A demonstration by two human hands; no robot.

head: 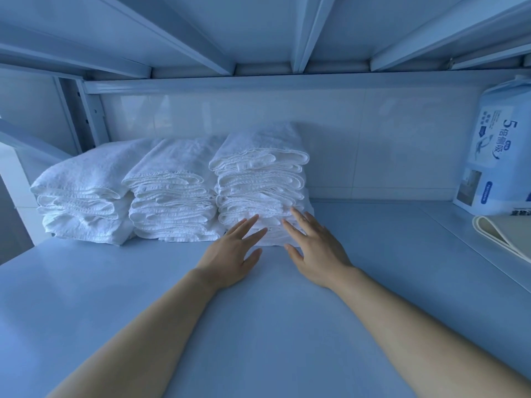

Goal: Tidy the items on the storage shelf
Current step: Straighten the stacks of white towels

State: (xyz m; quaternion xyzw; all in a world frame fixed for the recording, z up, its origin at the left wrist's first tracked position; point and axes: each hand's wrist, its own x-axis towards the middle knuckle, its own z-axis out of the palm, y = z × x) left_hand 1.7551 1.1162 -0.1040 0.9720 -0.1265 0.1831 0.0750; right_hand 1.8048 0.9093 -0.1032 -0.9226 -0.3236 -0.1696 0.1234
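Three stacks of folded white towels stand side by side at the back left of the shelf [258, 326]: a left stack [83, 193], a middle stack [172, 196] and a taller right stack [261, 179]. My left hand [232, 251] and my right hand [313, 248] are both flat and spread, fingertips against the lower front of the right stack. Neither hand holds anything.
A white and blue printed package [497, 156] stands at the far right against the back wall. In front of it lies a flat cream item [500, 234] at the shelf's right edge. The metal shelf above [258, 33] hangs low, with a post [92, 116] at the back left.
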